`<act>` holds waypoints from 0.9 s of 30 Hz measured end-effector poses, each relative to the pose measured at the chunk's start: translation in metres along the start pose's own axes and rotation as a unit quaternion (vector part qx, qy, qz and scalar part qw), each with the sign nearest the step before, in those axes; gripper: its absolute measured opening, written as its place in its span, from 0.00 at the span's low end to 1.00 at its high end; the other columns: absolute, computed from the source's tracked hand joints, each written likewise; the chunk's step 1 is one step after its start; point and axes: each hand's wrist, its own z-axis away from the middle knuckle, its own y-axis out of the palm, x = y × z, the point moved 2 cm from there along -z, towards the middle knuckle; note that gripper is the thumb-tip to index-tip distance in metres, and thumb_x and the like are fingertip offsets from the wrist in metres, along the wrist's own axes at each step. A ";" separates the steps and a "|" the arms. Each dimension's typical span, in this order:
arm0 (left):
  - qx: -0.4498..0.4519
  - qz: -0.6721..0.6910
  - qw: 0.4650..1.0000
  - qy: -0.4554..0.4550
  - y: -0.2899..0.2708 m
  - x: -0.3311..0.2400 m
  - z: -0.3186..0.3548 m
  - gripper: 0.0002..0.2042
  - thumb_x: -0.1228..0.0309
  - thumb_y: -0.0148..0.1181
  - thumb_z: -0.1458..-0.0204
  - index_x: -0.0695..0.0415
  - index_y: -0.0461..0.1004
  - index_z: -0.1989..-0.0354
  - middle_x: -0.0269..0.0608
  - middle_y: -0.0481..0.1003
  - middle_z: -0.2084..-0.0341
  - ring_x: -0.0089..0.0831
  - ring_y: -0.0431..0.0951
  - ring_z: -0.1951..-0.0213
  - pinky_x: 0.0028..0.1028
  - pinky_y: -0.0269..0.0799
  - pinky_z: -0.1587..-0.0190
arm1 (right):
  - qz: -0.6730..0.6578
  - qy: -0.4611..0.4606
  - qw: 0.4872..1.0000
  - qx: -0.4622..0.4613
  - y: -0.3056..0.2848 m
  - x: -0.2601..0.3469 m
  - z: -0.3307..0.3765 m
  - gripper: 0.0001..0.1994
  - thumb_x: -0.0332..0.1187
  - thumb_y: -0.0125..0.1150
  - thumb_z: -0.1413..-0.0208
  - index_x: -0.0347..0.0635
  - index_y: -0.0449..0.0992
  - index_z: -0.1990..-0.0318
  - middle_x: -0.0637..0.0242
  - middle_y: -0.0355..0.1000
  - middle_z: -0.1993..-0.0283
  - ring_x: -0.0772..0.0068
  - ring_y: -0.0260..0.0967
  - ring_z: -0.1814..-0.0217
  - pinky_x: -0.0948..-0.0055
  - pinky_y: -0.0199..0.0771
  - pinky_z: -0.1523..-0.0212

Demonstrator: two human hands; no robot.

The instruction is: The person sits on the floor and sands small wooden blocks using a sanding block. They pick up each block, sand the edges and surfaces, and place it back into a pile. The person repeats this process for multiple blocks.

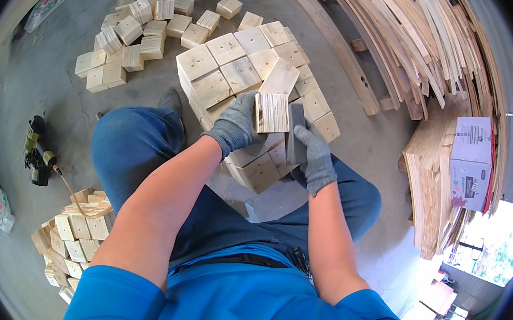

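In the middle, my left hand (239, 123) wears a grey glove and grips a pale wooden block (272, 113) by its left side. Thin layers show on the block's near face. My right hand (316, 154), also gloved, is closed round a dark grey flat block (296, 133), held upright against or very close to the wooden block's right side. Below and beyond both hands stands a stack of pale blocks (197, 61) in tight rows, many with small dark holes on top. One loose block (280, 76) lies askew on the stack, just past my left hand.
Loose wooden blocks (151, 29) are heaped on the floor at the far left. A nail gun (36, 150) with a tan hose lies left of my knee, near more stacked blocks (75, 230). Long wood strips (405, 34) and a carton (471, 155) line the right side.
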 end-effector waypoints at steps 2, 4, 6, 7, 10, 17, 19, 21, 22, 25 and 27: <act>0.016 0.019 1.000 -0.001 -0.002 -0.008 -0.002 0.46 0.57 0.82 0.62 0.56 0.66 0.32 0.57 0.74 0.41 0.51 0.77 0.39 0.40 0.74 0.34 | -0.022 0.031 0.999 -0.009 -0.009 -0.014 0.027 0.31 0.34 0.65 0.32 0.30 0.67 0.26 0.59 0.79 0.43 0.70 0.80 0.51 0.70 0.86 0.53; 0.010 0.017 1.000 -0.012 0.001 -0.005 -0.003 0.48 0.56 0.85 0.65 0.56 0.66 0.33 0.50 0.75 0.44 0.44 0.78 0.41 0.37 0.73 0.33 | -0.034 0.059 0.998 -0.016 -0.015 -0.022 0.051 0.33 0.33 0.68 0.34 0.29 0.66 0.25 0.58 0.78 0.41 0.70 0.80 0.49 0.71 0.85 0.51; 0.003 0.019 1.000 -0.010 0.001 -0.002 -0.002 0.50 0.57 0.87 0.67 0.56 0.66 0.33 0.46 0.75 0.45 0.40 0.78 0.42 0.35 0.73 0.33 | -0.035 0.055 0.998 -0.006 -0.022 -0.026 0.065 0.34 0.33 0.69 0.35 0.29 0.66 0.25 0.57 0.78 0.42 0.69 0.80 0.50 0.71 0.86 0.53; 0.000 0.021 1.000 -0.003 0.000 0.001 -0.001 0.50 0.57 0.87 0.67 0.56 0.65 0.32 0.46 0.75 0.44 0.40 0.78 0.41 0.35 0.73 0.33 | -0.036 0.053 0.998 0.000 -0.026 -0.029 0.068 0.34 0.33 0.69 0.35 0.29 0.66 0.25 0.56 0.78 0.42 0.69 0.80 0.50 0.71 0.86 0.53; 0.009 0.016 1.000 -0.015 -0.004 -0.002 0.002 0.52 0.58 0.88 0.68 0.56 0.65 0.31 0.47 0.75 0.42 0.40 0.78 0.40 0.35 0.73 0.33 | -0.087 0.039 0.995 -0.022 -0.026 -0.016 0.078 0.34 0.32 0.70 0.36 0.29 0.65 0.26 0.55 0.78 0.41 0.66 0.81 0.49 0.68 0.88 0.54; 0.063 0.013 0.998 -0.027 -0.038 -0.062 0.011 0.56 0.56 0.84 0.65 0.59 0.60 0.25 0.58 0.70 0.35 0.52 0.73 0.33 0.39 0.70 0.29 | -0.086 0.030 0.994 -0.056 -0.045 -0.018 0.072 0.33 0.31 0.70 0.36 0.30 0.65 0.26 0.57 0.78 0.42 0.68 0.81 0.51 0.68 0.87 0.54; 0.011 -0.093 0.996 0.006 -0.032 -0.032 0.012 0.60 0.53 0.84 0.65 0.60 0.56 0.22 0.61 0.67 0.32 0.54 0.70 0.29 0.39 0.68 0.26 | -0.083 0.031 0.995 -0.054 -0.041 -0.024 0.067 0.34 0.31 0.71 0.36 0.30 0.66 0.26 0.58 0.78 0.42 0.71 0.80 0.53 0.71 0.86 0.53; 0.028 -0.081 0.996 0.012 -0.034 -0.040 0.010 0.64 0.49 0.84 0.65 0.60 0.53 0.20 0.64 0.63 0.30 0.57 0.66 0.27 0.41 0.65 0.24 | -0.093 0.016 0.994 -0.062 -0.043 -0.029 0.067 0.34 0.32 0.72 0.37 0.30 0.67 0.26 0.60 0.79 0.44 0.74 0.79 0.53 0.73 0.84 0.53; 0.023 -0.082 0.996 0.017 -0.033 -0.039 0.009 0.64 0.49 0.84 0.65 0.61 0.52 0.20 0.64 0.64 0.30 0.57 0.66 0.27 0.41 0.65 0.24 | -0.094 0.014 0.993 -0.064 -0.045 -0.031 0.066 0.34 0.32 0.73 0.37 0.30 0.67 0.26 0.60 0.79 0.44 0.74 0.79 0.53 0.74 0.83 0.53; 0.027 -0.120 0.992 0.008 -0.036 -0.039 0.004 0.63 0.48 0.85 0.64 0.63 0.54 0.21 0.65 0.64 0.30 0.58 0.67 0.27 0.42 0.66 0.24 | -0.091 0.015 0.994 -0.064 -0.044 -0.032 0.063 0.35 0.33 0.74 0.38 0.30 0.68 0.26 0.60 0.80 0.44 0.75 0.79 0.53 0.75 0.82 0.52; 0.049 -0.136 0.989 0.002 -0.037 -0.048 -0.002 0.62 0.48 0.85 0.65 0.63 0.55 0.22 0.66 0.64 0.30 0.58 0.67 0.27 0.42 0.66 0.24 | -0.081 0.016 0.993 -0.079 -0.046 -0.030 0.065 0.35 0.33 0.75 0.38 0.30 0.68 0.26 0.59 0.80 0.43 0.74 0.79 0.52 0.75 0.82 0.51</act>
